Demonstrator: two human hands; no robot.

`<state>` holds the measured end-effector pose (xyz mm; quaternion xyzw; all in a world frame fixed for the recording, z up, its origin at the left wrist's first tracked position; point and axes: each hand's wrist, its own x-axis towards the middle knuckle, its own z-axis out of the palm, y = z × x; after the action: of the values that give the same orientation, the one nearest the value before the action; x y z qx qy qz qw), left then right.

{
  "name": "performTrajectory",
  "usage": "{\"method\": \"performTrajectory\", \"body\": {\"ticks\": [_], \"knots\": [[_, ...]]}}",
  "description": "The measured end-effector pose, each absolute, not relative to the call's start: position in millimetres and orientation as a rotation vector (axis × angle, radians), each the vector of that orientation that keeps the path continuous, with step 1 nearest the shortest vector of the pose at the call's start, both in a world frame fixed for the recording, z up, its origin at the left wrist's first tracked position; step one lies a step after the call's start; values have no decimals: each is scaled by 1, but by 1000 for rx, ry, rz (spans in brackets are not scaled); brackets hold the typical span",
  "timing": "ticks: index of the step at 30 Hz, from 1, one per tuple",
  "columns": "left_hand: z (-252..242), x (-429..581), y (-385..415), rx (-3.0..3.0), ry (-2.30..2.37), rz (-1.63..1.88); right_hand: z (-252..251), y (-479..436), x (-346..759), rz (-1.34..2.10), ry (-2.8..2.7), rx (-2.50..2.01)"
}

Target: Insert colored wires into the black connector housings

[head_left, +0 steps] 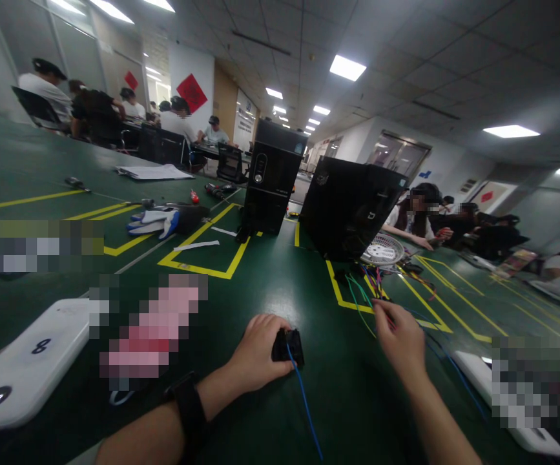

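My left hand (pixel 260 349) is closed around a small black boxy part (pixel 288 347), low over the green table. A blue wire (pixel 305 402) runs from this part toward the table's near edge. On the right, my right hand (pixel 402 339) pinches at the near end of a bundle of coloured wires (pixel 374 281). Green wires (pixel 357 294) pass close to its fingertips; which wire lies between them cannot be made out. More blue wire trails on the table to the right of that hand.
Two black computer cases (pixel 274 174) stand ahead, with a round white basket (pixel 382 250) behind the wires. White-and-blue gloves (pixel 154 221), paper strips (pixel 196 245) and a white power bank (pixel 28 361) lie leftward. Another white device (pixel 507 400) is at right. People sit at tables beyond.
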<state>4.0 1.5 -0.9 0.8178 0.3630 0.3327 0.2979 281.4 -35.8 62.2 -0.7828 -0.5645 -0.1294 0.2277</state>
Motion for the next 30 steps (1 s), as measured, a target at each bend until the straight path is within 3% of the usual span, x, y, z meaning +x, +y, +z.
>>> {"method": "performTrajectory", "body": {"ticks": [5,10,30], "knots": [[-2,6,1,2189,976,904,46,-63,181,241,-2053,-1725],[-2,7,2,2186,998,885,35,-80,156,435,-2034,-1707],[0,7,0,2228,948,906,36,-75,169,385,-2046,-1494]]}}
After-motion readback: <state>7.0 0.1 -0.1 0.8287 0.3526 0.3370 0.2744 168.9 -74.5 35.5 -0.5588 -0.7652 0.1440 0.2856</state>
